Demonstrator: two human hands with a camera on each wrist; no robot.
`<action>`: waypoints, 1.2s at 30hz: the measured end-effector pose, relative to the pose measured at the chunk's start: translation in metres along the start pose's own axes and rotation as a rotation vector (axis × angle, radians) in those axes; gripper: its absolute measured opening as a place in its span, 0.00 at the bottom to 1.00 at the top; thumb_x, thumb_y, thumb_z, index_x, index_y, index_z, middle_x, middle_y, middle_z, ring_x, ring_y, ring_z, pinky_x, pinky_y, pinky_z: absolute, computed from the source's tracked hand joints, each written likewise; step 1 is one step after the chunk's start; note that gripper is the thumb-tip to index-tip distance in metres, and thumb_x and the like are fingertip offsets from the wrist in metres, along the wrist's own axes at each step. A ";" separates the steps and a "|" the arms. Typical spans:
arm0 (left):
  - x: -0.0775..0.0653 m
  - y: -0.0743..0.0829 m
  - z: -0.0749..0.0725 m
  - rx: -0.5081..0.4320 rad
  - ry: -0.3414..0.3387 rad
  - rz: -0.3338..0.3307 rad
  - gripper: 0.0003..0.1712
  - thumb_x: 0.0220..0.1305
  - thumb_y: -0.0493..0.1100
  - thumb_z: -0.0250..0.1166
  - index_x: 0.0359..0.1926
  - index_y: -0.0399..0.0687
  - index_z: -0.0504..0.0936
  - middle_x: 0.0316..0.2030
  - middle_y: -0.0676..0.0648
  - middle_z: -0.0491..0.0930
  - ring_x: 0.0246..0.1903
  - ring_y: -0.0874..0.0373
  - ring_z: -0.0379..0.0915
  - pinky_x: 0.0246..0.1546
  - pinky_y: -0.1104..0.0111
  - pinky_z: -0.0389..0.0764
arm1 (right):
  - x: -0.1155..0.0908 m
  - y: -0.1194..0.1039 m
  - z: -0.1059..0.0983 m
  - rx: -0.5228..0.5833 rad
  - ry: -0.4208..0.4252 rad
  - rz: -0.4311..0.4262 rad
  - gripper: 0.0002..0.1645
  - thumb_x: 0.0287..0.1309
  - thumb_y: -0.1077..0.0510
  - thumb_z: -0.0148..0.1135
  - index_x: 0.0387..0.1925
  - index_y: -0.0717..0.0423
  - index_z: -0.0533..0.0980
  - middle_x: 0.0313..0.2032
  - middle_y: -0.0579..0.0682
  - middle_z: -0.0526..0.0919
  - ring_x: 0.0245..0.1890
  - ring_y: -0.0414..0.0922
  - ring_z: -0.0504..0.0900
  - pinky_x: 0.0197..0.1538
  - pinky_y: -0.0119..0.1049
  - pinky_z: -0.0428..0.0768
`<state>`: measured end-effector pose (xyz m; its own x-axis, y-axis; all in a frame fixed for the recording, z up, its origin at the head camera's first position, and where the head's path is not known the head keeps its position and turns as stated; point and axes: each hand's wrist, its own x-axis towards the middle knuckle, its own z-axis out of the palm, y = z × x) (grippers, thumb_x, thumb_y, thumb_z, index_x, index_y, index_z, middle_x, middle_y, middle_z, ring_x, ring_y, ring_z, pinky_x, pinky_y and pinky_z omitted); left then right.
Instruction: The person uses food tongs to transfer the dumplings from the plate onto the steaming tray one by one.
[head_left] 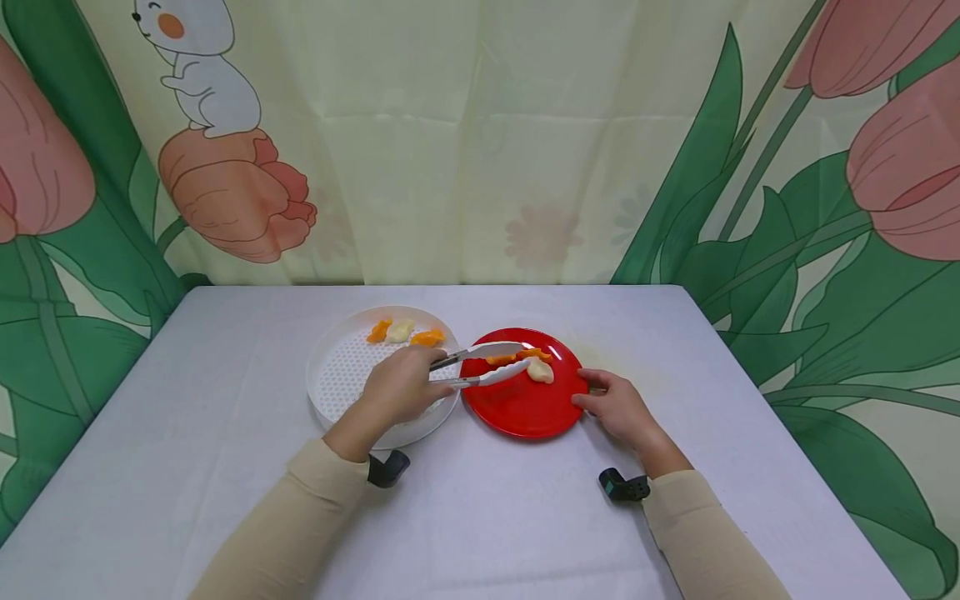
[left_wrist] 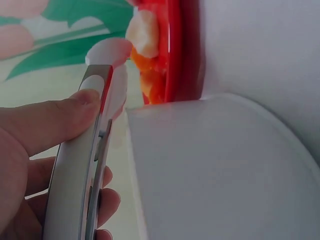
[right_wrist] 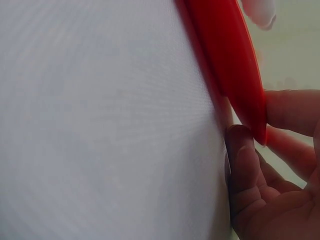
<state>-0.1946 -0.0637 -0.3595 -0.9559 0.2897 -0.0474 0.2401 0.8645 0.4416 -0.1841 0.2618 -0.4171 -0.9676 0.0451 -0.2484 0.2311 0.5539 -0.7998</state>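
Observation:
My left hand [head_left: 397,385] grips a pair of metal tongs [left_wrist: 70,185] with white tips, its thumb pressed along the upper arm of the tongs. The tongs reach right over the red plate [head_left: 517,417], their tips parted, the nearer one right at a cream dumpling-shaped piece [head_left: 540,370]. Orange pieces [head_left: 537,354] lie just behind it, partly hidden by the tongs. At the plate's right side, my right hand [head_left: 617,407] pinches the rim between fingers and thumb; the right wrist view shows the red rim [right_wrist: 250,105] between them.
Left of the red plate, nearly against it, is a round white tray [head_left: 330,392] with a dotted base. Orange pieces [head_left: 427,337] and a cream piece [head_left: 401,330] lie at its far side. A white cloth covers the table [head_left: 480,517]; a printed curtain [head_left: 480,167] hangs behind.

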 end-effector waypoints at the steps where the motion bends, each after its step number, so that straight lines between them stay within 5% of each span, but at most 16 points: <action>1: 0.001 0.001 0.001 0.003 -0.007 0.000 0.29 0.56 0.49 0.77 0.58 0.46 0.82 0.43 0.48 0.82 0.40 0.53 0.73 0.37 0.61 0.82 | 0.000 0.000 0.000 0.001 -0.001 0.000 0.38 0.64 0.57 0.66 0.72 0.59 0.64 0.67 0.63 0.67 0.62 0.59 0.70 0.54 0.43 0.80; 36: 0.018 0.018 0.008 0.021 -0.065 0.000 0.27 0.56 0.48 0.77 0.55 0.44 0.83 0.41 0.49 0.82 0.38 0.55 0.74 0.35 0.66 0.82 | 0.000 -0.001 0.001 0.000 0.013 0.010 0.38 0.65 0.57 0.65 0.72 0.59 0.64 0.67 0.63 0.68 0.62 0.59 0.70 0.54 0.43 0.80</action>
<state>-0.2058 -0.0401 -0.3597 -0.9433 0.3146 -0.1057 0.2437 0.8728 0.4229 -0.1840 0.2602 -0.4172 -0.9663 0.0614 -0.2498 0.2413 0.5535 -0.7972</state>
